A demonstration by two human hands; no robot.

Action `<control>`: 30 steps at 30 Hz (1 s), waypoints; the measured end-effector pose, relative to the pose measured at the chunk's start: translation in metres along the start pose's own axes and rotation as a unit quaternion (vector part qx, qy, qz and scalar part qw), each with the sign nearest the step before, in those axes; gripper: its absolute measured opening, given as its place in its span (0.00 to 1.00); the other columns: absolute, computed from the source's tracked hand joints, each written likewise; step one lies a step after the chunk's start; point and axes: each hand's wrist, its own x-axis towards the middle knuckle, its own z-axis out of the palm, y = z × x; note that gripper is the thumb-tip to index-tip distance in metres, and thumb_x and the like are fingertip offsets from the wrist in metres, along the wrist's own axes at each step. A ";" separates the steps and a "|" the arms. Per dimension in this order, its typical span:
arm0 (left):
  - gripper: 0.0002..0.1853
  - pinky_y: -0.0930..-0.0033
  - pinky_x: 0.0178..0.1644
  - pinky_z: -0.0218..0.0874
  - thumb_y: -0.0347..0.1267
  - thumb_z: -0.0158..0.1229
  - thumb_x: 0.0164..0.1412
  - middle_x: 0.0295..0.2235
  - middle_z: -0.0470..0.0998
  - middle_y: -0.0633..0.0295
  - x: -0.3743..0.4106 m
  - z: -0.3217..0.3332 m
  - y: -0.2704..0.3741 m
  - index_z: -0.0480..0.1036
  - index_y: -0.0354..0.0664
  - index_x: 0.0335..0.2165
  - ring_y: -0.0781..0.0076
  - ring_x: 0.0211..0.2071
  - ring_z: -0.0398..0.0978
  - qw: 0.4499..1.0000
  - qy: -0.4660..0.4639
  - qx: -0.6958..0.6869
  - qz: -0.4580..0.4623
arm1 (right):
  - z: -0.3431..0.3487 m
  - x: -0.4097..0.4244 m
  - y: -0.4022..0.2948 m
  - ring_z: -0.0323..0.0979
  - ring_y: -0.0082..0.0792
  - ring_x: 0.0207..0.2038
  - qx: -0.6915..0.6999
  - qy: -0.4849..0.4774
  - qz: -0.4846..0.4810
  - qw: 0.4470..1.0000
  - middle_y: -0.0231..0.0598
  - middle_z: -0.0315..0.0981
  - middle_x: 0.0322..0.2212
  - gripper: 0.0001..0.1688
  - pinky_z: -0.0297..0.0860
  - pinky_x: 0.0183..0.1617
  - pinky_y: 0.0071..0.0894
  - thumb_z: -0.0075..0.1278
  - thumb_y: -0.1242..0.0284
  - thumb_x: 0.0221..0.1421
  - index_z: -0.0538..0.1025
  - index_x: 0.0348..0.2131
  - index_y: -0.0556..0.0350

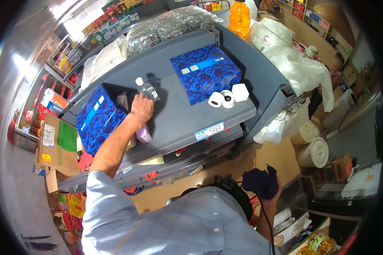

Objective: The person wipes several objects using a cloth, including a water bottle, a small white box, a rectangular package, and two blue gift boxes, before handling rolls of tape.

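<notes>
My left hand [142, 107] reaches over the grey metal shelf [166, 118], its fingers around the lower side of a small clear plastic bottle [148, 90] with a white cap. The thumb is hidden. Left of that hand stands a blue patterned gift box [100, 119], partly behind my forearm. A pink packet [143, 134] lies below the wrist. Down at my side, my right hand [276, 193] holds a bunched dark purple cloth [261, 181]. Farther right on the shelf are another blue patterned box [207, 71] and white label rolls [228, 98] beside a small white box [240, 92].
A price tag [209, 131] is on the shelf's front edge. An opened cardboard carton [56, 143] stands at the left end. White plastic bags [301, 71] hang at the right, above lidded cream buckets [316, 153]. A person [335, 75] is in the right background. A black cable [268, 220] runs past my right arm.
</notes>
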 end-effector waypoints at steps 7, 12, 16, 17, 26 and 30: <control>0.39 0.65 0.55 0.58 0.58 0.54 0.60 0.45 0.75 0.51 0.033 -0.057 0.085 0.69 0.29 0.51 0.63 0.48 0.70 0.577 -0.019 -0.799 -0.168 | 0.046 0.016 0.000 0.74 0.44 0.45 -0.054 -0.045 0.019 0.997 0.46 0.75 0.42 0.27 0.66 0.57 0.45 0.40 0.59 0.61 0.70 0.52 0.59; 0.45 0.55 0.62 0.50 0.59 0.51 0.61 0.56 0.67 0.49 0.084 -0.023 0.109 0.58 0.29 0.58 0.59 0.57 0.64 0.338 -0.042 -0.921 -0.189 | 0.122 0.070 -0.031 0.76 0.39 0.40 -0.186 -0.138 0.078 0.970 0.44 0.76 0.38 0.22 0.71 0.49 0.39 0.45 0.66 0.57 0.73 0.47 0.62; 0.42 0.55 0.62 0.51 0.56 0.49 0.63 0.58 0.66 0.50 0.098 -0.016 0.111 0.58 0.29 0.58 0.58 0.57 0.65 0.330 -0.032 -0.914 -0.235 | 0.228 0.096 -0.043 0.76 0.34 0.35 -0.280 -0.189 0.049 0.940 0.42 0.76 0.36 0.18 0.73 0.43 0.32 0.46 0.71 0.54 0.73 0.44 0.63; 0.39 0.54 0.63 0.52 0.54 0.48 0.64 0.58 0.66 0.51 0.100 -0.023 0.113 0.59 0.31 0.59 0.58 0.58 0.65 0.308 -0.039 -0.923 -0.226 | 0.242 0.109 -0.047 0.76 0.33 0.34 -0.306 -0.201 0.041 0.930 0.41 0.76 0.36 0.18 0.74 0.41 0.31 0.46 0.72 0.54 0.73 0.43 0.63; 0.31 0.53 0.63 0.53 0.52 0.36 0.70 0.58 0.66 0.56 0.102 -0.064 0.114 0.61 0.43 0.59 0.61 0.57 0.65 0.232 -0.039 -0.946 -0.223 | 0.285 0.285 -0.031 0.77 0.34 0.33 -0.309 -0.210 0.022 0.927 0.42 0.73 0.34 0.16 0.77 0.36 0.33 0.48 0.80 0.50 0.69 0.42 0.64; 0.30 0.55 0.62 0.55 0.51 0.37 0.70 0.58 0.67 0.56 0.093 -0.072 0.114 0.62 0.42 0.58 0.61 0.57 0.66 0.231 -0.020 -0.939 -0.254 | 0.301 0.289 -0.007 0.77 0.35 0.32 -0.380 -0.134 -0.012 0.915 0.45 0.73 0.33 0.18 0.77 0.33 0.34 0.49 0.79 0.49 0.69 0.41 0.73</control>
